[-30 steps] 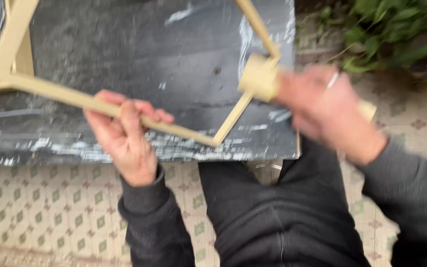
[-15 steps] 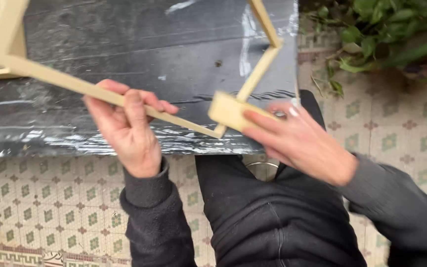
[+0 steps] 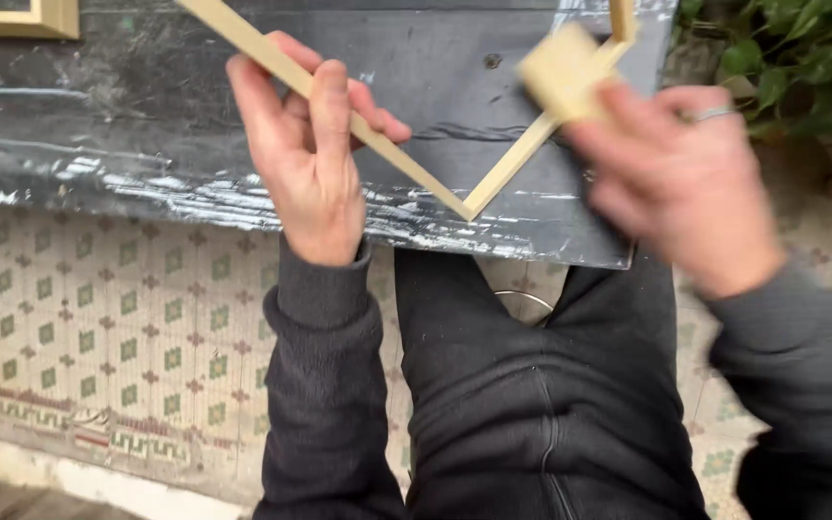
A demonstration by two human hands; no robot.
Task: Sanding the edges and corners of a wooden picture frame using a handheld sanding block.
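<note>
Dark counter [image 3: 146, 125] fills upper frame. I see left hand [image 3: 305, 164] gripping wooden frame [image 3: 416, 178] w/ corner at centre; right hand [image 3: 676, 183] holds sanding block [image 3: 560, 72] on its upper-right rail. Sanding looks midway; can't tell what's left.

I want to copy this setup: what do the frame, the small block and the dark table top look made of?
Frame: pale bare wood, apparently unfinished, matte with mitred corner. Block: same pale colour, blurred, possibly wood or a sanding block. Table top: dark board under shiny, wrinkled film, likely plastic wrap.
</note>
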